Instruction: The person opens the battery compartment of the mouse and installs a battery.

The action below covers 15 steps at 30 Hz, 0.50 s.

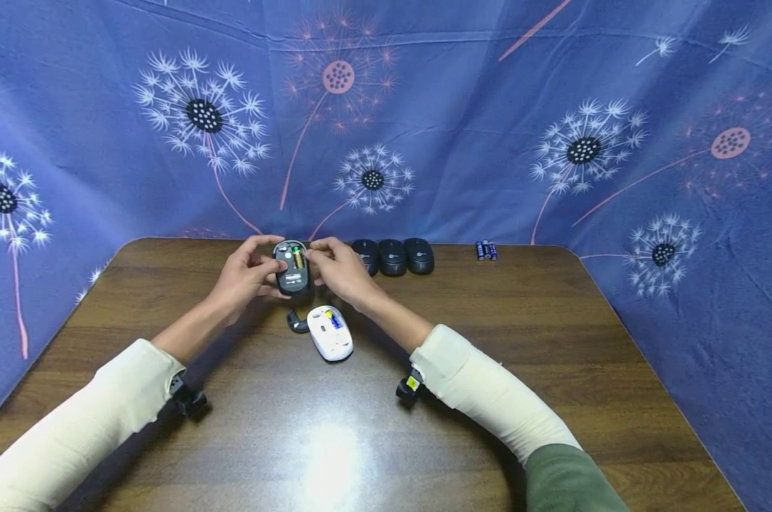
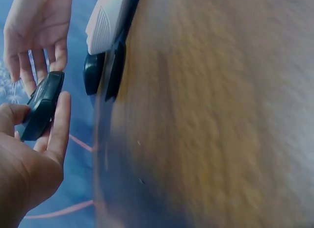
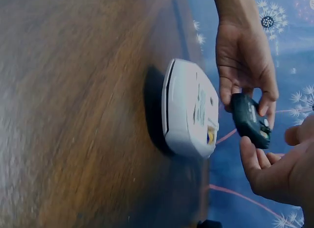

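In the head view my left hand (image 1: 242, 274) holds a black computer mouse (image 1: 290, 281) with its underside up, thumb across the base and fingers along its edge. A green and gold battery (image 1: 298, 257) sits in the mouse's uncovered compartment. My right hand (image 1: 342, 274) is at the other side of the mouse, its fingertips right at the edge by the battery. The right wrist view shows fingers of that hand (image 3: 279, 174) against the black mouse (image 3: 248, 115), with the thumb held apart from it. The left wrist view has the mouse (image 2: 43, 105) tilted between both hands.
Nearer on the table (image 1: 488, 355), a white mouse (image 1: 330, 338) lies underside up with a blue battery (image 1: 333, 319) showing. Beside it is a small curved black piece (image 1: 296, 321). Three black mice (image 1: 392, 257) stand in a row at the back, and several blue batteries (image 1: 486, 250) lie right.
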### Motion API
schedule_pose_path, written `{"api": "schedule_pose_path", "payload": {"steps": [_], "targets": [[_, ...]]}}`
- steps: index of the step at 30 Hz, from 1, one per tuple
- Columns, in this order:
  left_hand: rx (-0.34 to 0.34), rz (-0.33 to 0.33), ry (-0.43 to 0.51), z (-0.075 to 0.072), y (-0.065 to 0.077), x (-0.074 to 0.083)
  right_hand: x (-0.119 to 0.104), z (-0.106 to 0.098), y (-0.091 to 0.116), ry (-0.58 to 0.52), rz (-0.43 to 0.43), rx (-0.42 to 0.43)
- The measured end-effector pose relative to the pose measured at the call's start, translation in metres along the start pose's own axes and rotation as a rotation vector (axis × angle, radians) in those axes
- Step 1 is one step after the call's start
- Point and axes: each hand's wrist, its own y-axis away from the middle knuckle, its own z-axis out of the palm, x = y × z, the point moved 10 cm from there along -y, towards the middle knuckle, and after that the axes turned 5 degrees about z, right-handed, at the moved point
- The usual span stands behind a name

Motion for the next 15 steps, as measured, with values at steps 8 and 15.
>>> {"api": "schedule_pose_path", "payload": {"steps": [8,15], "targets": [[-0.017,-0.063,-0.077,-0.024,0.007,-0.012,0.005,0.030,0.001,-0.089,0.106,-0.101],[-0.099,-0.128,-0.169,-0.044,0.010,-0.021,0.012,0.060,-0.001,-0.189,0.233,-0.154]]}}
